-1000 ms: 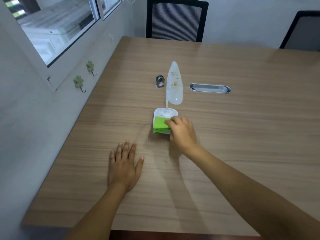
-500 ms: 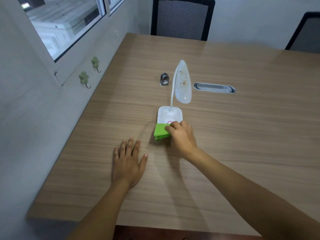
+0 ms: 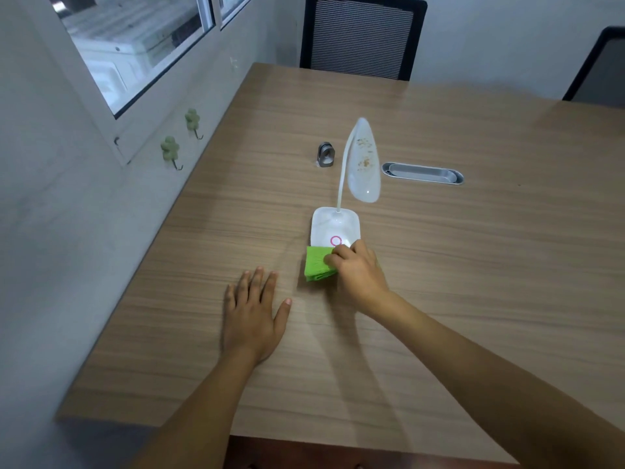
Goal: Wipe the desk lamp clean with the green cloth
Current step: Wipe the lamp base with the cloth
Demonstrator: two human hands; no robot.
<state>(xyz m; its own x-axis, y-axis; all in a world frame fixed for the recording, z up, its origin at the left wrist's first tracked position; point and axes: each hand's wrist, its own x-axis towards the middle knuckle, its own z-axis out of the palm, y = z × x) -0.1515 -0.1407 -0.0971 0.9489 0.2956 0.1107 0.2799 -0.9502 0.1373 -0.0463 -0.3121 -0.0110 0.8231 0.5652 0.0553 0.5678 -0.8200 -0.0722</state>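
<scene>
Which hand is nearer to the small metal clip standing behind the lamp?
The right hand, on the green cloth at the lamp base, is somewhat nearer the metal clip. The left hand lies flat, farther back.

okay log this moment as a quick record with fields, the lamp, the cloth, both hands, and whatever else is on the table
lamp: white desk lamp, upright on table, brownish specks on its head
cloth: folded green cloth, at near edge of lamp base
right hand: right hand gripping the cloth
left hand: left hand flat on table, empty, fingers spread
other: small metal clip left of lamp; silver cable grommet to its right
cleaning: lamp head not yet wiped
</scene>
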